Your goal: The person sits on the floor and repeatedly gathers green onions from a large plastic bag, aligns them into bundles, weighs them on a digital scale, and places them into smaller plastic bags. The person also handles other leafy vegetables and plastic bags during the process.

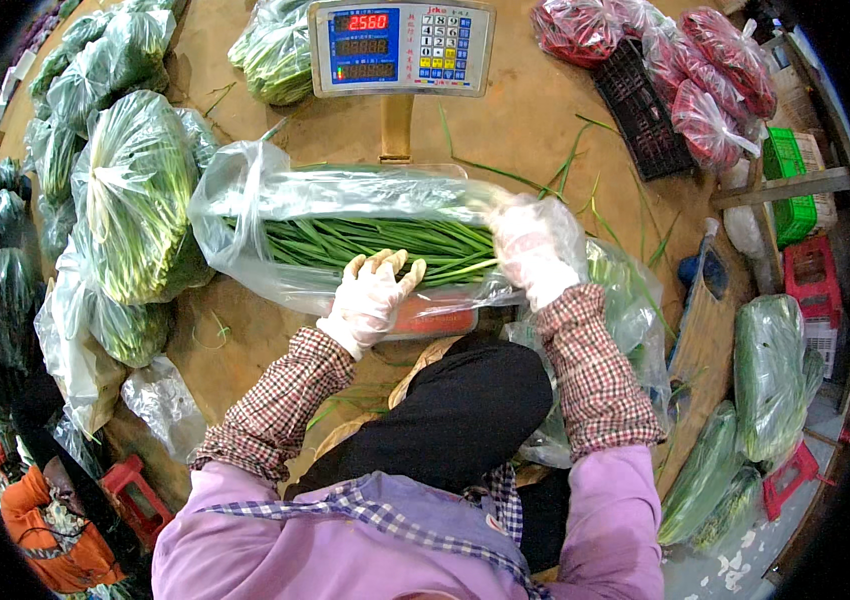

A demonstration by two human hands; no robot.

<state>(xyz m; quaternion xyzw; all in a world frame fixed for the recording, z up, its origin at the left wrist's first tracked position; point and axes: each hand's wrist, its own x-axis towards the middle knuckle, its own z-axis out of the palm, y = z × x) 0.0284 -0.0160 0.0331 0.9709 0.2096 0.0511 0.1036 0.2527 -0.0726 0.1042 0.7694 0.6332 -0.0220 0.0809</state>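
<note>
head view: green stalks point(365, 245) lie approx mid-pic in a clear bag point(237, 185) on the scale point(400, 50). l hand point(367, 300) rests on them, fingers spread, no grip; r hand point(535, 245) at their r end, fingers partly hidden, can't tell if gripping. prob. light, bendy, easily bruised, slick film; best held round whole bundle. bagged greens point(135, 210) at 10, black crate point(642, 112) at 2; scale post point(396, 128) blocks 12.

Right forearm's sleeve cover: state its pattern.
The sleeve cover is checked, dark reddish-brown and whitish, best seen in the head view.
</note>
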